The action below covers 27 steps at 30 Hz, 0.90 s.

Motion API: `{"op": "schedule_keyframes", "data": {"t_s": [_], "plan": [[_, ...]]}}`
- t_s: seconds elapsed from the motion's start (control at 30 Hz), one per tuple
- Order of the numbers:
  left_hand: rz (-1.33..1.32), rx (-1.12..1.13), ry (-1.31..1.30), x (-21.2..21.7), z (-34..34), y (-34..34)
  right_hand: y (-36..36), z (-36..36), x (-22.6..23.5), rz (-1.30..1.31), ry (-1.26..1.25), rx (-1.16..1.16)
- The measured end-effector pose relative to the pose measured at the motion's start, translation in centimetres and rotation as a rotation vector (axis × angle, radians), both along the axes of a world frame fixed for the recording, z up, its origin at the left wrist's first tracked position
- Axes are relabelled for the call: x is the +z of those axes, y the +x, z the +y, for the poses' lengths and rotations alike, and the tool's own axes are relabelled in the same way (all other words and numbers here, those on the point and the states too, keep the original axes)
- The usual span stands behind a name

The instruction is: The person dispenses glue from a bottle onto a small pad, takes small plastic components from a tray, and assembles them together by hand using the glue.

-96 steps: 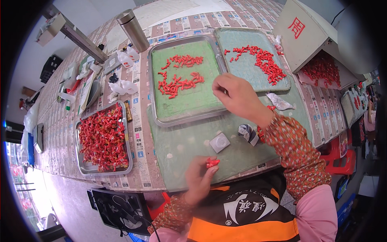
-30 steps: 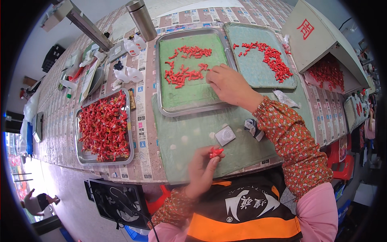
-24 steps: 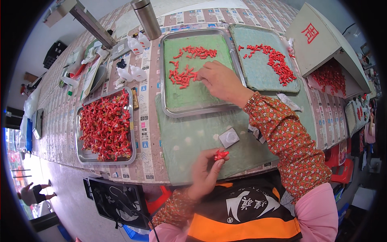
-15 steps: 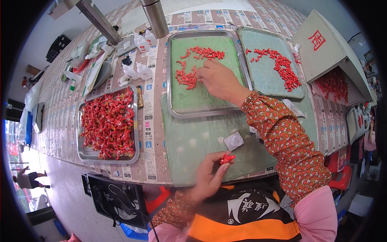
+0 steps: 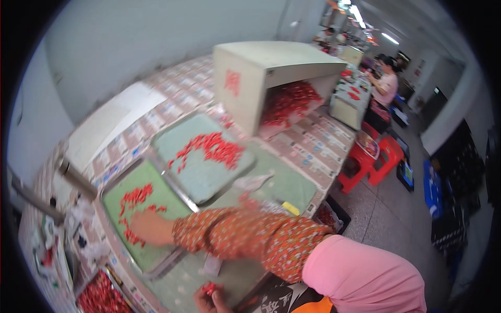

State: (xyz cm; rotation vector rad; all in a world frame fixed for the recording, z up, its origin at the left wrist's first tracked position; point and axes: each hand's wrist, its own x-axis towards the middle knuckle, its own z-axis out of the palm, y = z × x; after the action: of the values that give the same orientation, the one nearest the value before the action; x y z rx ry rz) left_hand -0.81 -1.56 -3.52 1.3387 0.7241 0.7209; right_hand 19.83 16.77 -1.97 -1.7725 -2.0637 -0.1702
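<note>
My right hand (image 5: 151,227) is over the green-lined metal tray (image 5: 116,199), at a loose row of small red pieces (image 5: 136,195). Motion blur smears its fingers, so whether they grip a piece cannot be made out. At the lower edge my left hand (image 5: 213,302) pinches a small glossy red piece (image 5: 209,288) between thumb and fingers. A small pale block (image 5: 212,265) lies on the green mat just beyond that hand. Farther back, a second tray with a pale green lining (image 5: 182,136) bears a heap of similar red pieces (image 5: 214,148).
A cream open-fronted box (image 5: 240,107) full of red pieces stands behind the trays. A metal tray of red items (image 5: 102,295) sits lower left, near a metal cylinder (image 5: 77,179). Red stools (image 5: 386,156) and a person in pink (image 5: 386,86) are at the right.
The view has swung to the right and up, bringing in the aisle and other people. My right hand stays over the green-lined tray; my left still pinches the red piece.
</note>
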Motion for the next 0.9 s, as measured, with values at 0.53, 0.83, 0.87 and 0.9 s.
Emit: {"op": "schedule_keyframes", "data": {"t_s": [0.53, 0.83, 0.87, 0.9], "plan": [[-0.114, 0.171, -0.099, 0.8, -0.6, 0.4, 3.5, -12.0, 5.9, 0.491, -0.004, 0.113], [-0.049, 0.229, -0.083, 2.7, -0.9, 1.8, 3.2, -23.8, 9.2, 1.206, -0.182, 0.062], [-0.055, 0.225, -0.177, 4.2, -1.0, 2.5, 3.2, -24.7, 8.8, 1.203, -0.155, 0.035], [-0.117, 0.166, -0.197, 4.7, -1.0, 2.6, 2.7, -25.4, 8.9, 1.420, -0.193, 0.001]]}}
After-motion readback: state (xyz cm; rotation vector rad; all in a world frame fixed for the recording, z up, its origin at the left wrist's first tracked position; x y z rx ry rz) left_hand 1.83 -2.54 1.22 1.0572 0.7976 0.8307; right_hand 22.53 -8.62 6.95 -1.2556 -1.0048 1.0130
